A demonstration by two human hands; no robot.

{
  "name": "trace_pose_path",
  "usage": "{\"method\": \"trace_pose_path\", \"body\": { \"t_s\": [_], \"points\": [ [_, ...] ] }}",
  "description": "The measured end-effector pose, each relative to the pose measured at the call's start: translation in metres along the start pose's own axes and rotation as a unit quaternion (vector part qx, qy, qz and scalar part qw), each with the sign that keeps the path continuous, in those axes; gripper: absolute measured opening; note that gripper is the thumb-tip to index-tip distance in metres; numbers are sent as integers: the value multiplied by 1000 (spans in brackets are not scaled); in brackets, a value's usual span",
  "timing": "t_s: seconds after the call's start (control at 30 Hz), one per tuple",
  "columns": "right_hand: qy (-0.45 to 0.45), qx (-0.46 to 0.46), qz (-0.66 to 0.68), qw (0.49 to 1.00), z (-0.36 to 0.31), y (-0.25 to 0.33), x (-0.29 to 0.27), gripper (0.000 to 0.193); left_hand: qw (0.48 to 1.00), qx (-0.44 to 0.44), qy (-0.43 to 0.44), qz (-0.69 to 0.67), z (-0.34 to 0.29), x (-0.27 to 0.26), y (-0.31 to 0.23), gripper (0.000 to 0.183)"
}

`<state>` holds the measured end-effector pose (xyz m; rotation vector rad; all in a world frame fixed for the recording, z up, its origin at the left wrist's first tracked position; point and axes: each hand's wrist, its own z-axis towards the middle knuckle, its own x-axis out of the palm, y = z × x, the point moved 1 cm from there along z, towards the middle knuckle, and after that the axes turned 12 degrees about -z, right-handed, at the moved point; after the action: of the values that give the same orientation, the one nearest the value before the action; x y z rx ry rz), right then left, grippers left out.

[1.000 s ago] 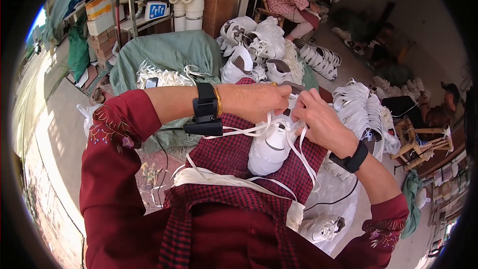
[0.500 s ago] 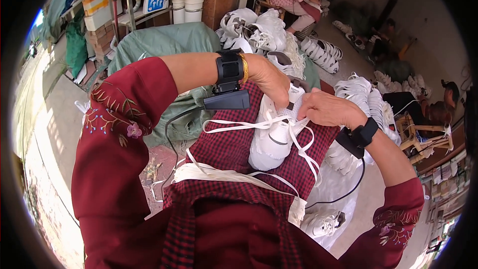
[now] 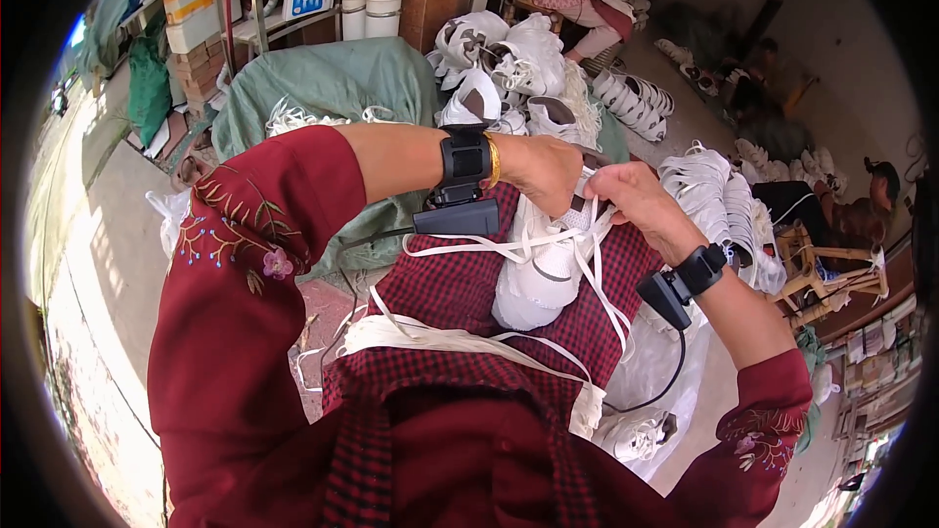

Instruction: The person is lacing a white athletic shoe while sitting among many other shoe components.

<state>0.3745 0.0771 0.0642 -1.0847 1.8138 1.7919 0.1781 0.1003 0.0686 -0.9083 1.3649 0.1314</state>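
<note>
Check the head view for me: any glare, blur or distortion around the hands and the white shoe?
Head view: strong fisheye bending, black rim at the edges; harsh sun glare on the ground far left; left hand, right hand and white shoe are evenly lit and fairly sharp; the background is softer.

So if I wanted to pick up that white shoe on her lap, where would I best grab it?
Probably around the rounded toe end of the white shoe, coming from below, the side nearest her body. It lies lengthwise on the checked apron with that end bare, while the left hand and right hand crowd the far end, and loose white laces trail off the sides.
</note>
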Motion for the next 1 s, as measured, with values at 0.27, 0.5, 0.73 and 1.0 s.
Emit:
{"method": "trace_pose_path", "body": {
  "t_s": [0.27, 0.5, 0.73, 1.0],
  "points": [
    [-46, -95, 195, 975, -20, -14, 15, 30, 933, 139, -158, -291, -21, 9, -8, 20],
    [-28, -191, 207, 959, -22, -25, 16, 32, 834, 9, -104, -542, -37, 19, -13, 33],
    [-52, -220, 210, 951, -21, -27, 17, 25, 830, -46, -104, -547, -9, 40, -19, 27],
    [-161, -308, -15, 938, -35, -42, 27, 17, 787, -55, -168, -591, -3, 48, -6, 31]
  ]
}}
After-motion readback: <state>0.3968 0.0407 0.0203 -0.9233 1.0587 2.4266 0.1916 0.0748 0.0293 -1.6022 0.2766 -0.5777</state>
